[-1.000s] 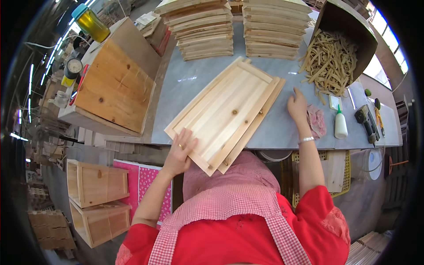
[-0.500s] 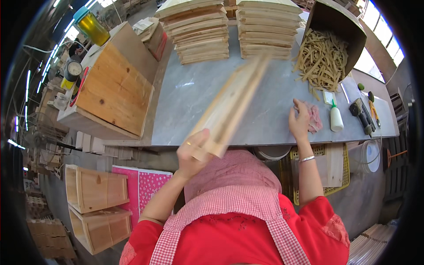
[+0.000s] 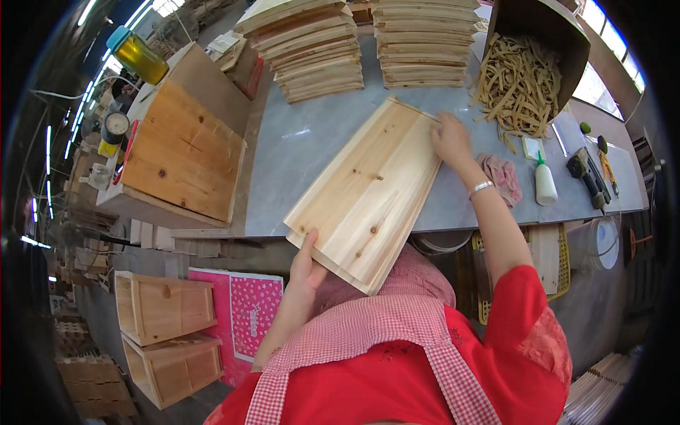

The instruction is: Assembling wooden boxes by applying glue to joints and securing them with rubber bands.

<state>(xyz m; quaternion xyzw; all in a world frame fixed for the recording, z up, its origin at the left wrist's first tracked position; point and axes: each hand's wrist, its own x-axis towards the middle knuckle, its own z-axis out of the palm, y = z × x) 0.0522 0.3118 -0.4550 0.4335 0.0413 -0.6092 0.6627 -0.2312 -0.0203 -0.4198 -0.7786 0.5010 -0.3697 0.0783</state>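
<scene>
Wooden panel point(image 3: 365, 191) bridges left hand point(image 3: 306, 270) and outstretched right hand point(image 3: 452, 140)

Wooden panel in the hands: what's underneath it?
Beneath the wooden panel, a pale wood edge shows at the near end; second board or frame, I can't tell. Grey tabletop shows on both sides; the rest underneath is covered.

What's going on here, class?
A person's left grip holds the near end of a wooden panel, and the right grip is at its far right corner. The near end overhangs the front edge of the grey table. Beyond it are two stacks of wooden pieces; a pink cloth lies to the right.
</scene>
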